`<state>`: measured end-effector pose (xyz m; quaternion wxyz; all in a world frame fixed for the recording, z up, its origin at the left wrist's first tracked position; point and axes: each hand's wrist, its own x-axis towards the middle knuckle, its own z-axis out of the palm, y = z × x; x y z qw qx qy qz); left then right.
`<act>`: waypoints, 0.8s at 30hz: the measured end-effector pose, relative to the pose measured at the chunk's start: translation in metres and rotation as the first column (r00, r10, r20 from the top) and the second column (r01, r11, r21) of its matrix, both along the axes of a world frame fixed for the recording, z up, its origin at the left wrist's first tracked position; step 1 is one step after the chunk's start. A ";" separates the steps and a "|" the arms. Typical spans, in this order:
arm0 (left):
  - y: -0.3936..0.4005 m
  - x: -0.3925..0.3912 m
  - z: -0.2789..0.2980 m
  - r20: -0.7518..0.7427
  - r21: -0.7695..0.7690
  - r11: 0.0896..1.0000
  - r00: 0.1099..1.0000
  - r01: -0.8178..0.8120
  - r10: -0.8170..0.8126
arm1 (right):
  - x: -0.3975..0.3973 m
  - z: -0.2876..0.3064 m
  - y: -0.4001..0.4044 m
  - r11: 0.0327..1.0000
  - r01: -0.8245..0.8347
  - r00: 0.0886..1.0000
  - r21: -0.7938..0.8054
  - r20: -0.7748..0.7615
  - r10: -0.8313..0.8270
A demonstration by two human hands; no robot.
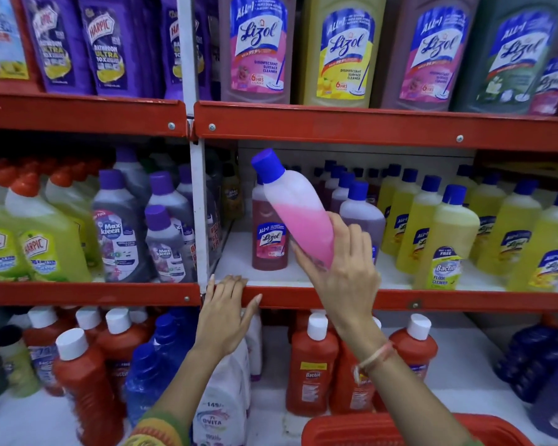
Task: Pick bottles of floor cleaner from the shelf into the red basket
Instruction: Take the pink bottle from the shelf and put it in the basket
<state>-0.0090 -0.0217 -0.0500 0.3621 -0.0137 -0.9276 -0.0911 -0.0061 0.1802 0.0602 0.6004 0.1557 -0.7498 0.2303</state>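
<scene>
A pink floor cleaner bottle (298, 209) with a blue cap (267, 165) is gripped around its lower body by the right hand (342, 268), just in front of the middle shelf (384, 299). The bottle is tilted, its cap leaning up and to the left, and the pink liquid fills only the lower part. Behind it on the shelf stands a dark pink Lizol bottle (269, 235), with purple bottles (361, 214) and yellow ones (409, 226) to the right. The left hand (227, 312) holds nothing; its fingers (231, 281) are flat and close together, resting on the red front edge of that shelf. A thread band (376, 357) circles the right wrist. The red basket (368, 429) shows only its rim at the bottom edge, below the right forearm. Red Bactin bottles (313, 365) stand on the lower shelf.
</scene>
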 end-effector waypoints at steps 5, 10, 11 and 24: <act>0.001 0.000 -0.002 -0.007 0.006 1.000 1.000 -0.009 0.009 | 0.011 0.001 0.014 0.998 -0.051 0.998 -0.029 0.032 0.052; -0.001 0.000 -0.004 0.019 -0.005 1.000 1.000 -0.010 0.010 | 0.013 0.010 0.031 0.572 -0.642 0.551 -0.511 0.213 0.807; -0.001 -0.001 -0.004 0.023 -0.008 1.000 1.000 -0.010 0.010 | 0.012 0.012 0.033 0.363 -0.676 0.331 -0.642 0.176 0.927; 0.000 -0.001 -0.005 0.037 0.017 1.000 0.999 -0.013 0.012 | -0.007 -0.016 0.061 -0.310 -0.339 -0.624 -0.888 -0.034 0.780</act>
